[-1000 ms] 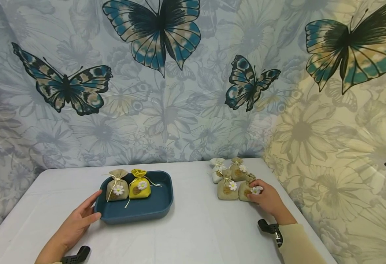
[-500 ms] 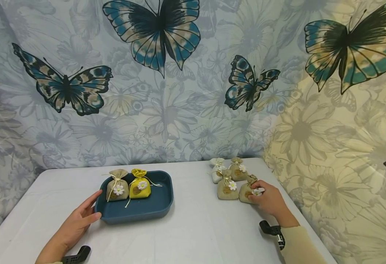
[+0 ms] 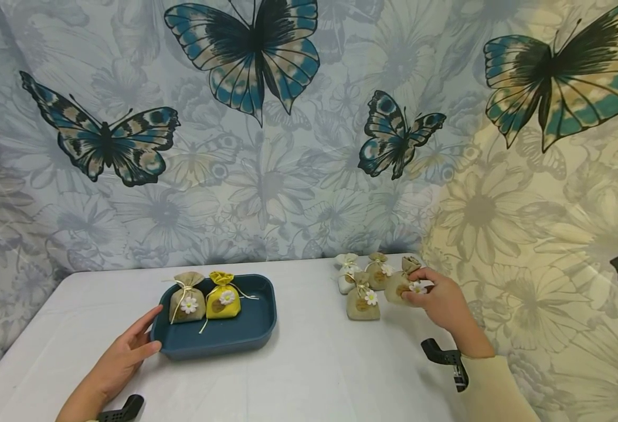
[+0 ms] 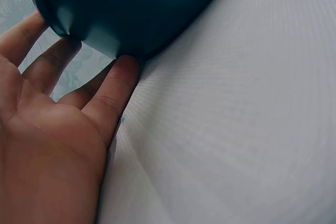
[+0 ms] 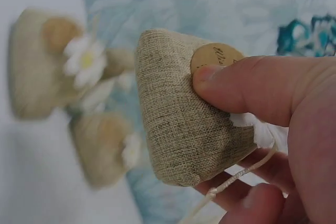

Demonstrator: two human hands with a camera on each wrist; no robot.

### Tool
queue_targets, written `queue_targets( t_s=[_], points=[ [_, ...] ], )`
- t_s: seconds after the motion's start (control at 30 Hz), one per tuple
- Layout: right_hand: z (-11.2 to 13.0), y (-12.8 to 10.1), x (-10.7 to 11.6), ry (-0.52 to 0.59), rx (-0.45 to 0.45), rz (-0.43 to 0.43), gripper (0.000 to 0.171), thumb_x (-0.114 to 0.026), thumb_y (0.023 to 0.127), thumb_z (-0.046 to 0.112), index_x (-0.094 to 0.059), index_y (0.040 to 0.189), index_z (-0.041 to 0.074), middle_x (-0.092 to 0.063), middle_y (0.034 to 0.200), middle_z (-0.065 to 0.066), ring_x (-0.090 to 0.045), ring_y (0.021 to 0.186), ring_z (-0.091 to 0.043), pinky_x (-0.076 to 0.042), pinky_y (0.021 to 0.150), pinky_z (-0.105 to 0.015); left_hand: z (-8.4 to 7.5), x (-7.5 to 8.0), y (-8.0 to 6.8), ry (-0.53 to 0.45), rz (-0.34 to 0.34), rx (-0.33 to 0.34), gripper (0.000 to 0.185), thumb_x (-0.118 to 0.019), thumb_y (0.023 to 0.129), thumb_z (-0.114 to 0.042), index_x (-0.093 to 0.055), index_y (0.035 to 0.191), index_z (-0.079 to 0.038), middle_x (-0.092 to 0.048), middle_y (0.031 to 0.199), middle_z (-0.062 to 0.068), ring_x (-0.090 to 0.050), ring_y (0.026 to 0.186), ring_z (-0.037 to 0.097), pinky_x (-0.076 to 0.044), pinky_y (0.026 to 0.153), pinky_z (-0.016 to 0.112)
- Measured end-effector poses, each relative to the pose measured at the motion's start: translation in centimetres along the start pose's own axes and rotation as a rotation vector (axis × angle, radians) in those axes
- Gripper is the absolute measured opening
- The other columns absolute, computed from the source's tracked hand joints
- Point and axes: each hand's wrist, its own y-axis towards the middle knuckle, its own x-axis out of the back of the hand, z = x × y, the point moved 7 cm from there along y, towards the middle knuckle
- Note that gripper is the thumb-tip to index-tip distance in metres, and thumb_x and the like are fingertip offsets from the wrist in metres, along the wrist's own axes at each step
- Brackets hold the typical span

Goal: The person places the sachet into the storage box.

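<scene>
Burlap sachet [image 3: 400,285] sits pinched in the right hand [image 3: 442,303], lifted above the table [image 3: 309,375]; left hand [image 3: 121,358], fingers straight, touches the blue tray [image 3: 224,339].

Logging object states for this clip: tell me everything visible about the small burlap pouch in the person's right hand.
The burlap pouch is a small tan sachet of coarse woven fabric, plump at the base and gathered at the neck. It carries a round brown tag with faint writing, a white daisy decoration and a pale cord tie. The right hand pinches it between thumb and fingers, the thumb pressing by the tag. It is held tilted, off the white table, next to three other pouches standing there.
</scene>
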Motion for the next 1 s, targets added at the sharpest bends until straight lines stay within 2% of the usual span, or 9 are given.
queue_targets(
  t_s=[0.1,0.23,0.4,0.53,0.67,0.77,1.0],
  points=[
    [1.9,0.3,0.2,-0.006,-0.003,0.013,0.041,-0.081,0.085,0.037,-0.065,0.114,0.015,-0.063,0.120,-0.014,-0.058,0.084,-0.025,-0.049,0.059,-0.036,0.0,0.0,0.0,0.008,0.002,0.000,0.076,-0.058,0.102,-0.010,-0.011,0.161,-0.009,0.007,0.162,0.025,-0.004,0.142,0.055,-0.024,0.107,0.043],
    [4.6,0.8,0.2,0.020,0.012,0.039,0.043,-0.081,0.085,0.038,-0.064,0.116,0.014,-0.061,0.121,-0.014,-0.058,0.081,-0.026,-0.049,0.058,-0.037,0.1,-0.1,0.0,-0.007,0.000,0.001,0.076,-0.058,0.102,-0.010,-0.010,0.161,-0.009,0.008,0.162,0.025,-0.002,0.142,0.056,-0.015,0.107,0.056],
    [8.1,1.7,0.1,0.033,0.066,0.048,0.039,-0.081,0.085,0.036,-0.065,0.114,0.015,-0.061,0.123,-0.012,-0.060,0.085,-0.026,-0.050,0.062,-0.036,0.0,-0.1,0.0,-0.017,0.000,0.000,0.076,-0.058,0.102,-0.010,-0.010,0.161,-0.009,0.009,0.162,0.025,0.000,0.142,0.055,-0.010,0.106,0.061],
    [10.5,2.5,-0.6,0.078,0.113,0.052,0.035,-0.083,0.083,0.031,-0.067,0.110,0.015,-0.064,0.112,-0.010,-0.058,0.080,-0.024,-0.049,0.061,-0.035,0.0,-0.1,0.0,-0.021,0.001,-0.002,0.077,-0.058,0.102,-0.009,-0.010,0.161,-0.009,0.009,0.162,0.024,0.002,0.142,0.055,-0.009,0.106,0.062],
    [12.7,2.9,-2.3,0.167,0.145,0.087,0.033,-0.085,0.081,0.025,-0.068,0.107,0.015,-0.064,0.103,-0.008,-0.052,0.067,-0.023,-0.047,0.054,-0.034,0.0,-0.1,0.0,-0.026,0.003,-0.002,0.077,-0.059,0.101,-0.009,-0.010,0.161,-0.009,0.009,0.162,0.024,0.002,0.142,0.055,-0.009,0.106,0.063],
    [14.1,2.9,-4.0,0.214,0.154,0.128,0.032,-0.086,0.080,0.023,-0.068,0.106,0.016,-0.063,0.104,-0.006,-0.050,0.062,-0.020,-0.045,0.051,-0.033,0.1,-0.1,0.1,-0.022,0.004,0.000,0.077,-0.059,0.101,-0.009,-0.010,0.161,-0.009,0.009,0.162,0.024,0.001,0.142,0.055,-0.010,0.106,0.061],
    [17.4,2.5,-8.3,0.248,0.170,0.205,0.030,-0.086,0.080,0.021,-0.069,0.105,0.022,-0.065,0.105,-0.002,-0.051,0.061,-0.020,-0.046,0.052,-0.034,0.2,0.0,0.1,-0.035,-0.001,0.001,0.077,-0.059,0.101,-0.009,-0.009,0.161,-0.009,0.010,0.162,0.024,0.003,0.142,0.055,-0.009,0.106,0.064]
  ],
)
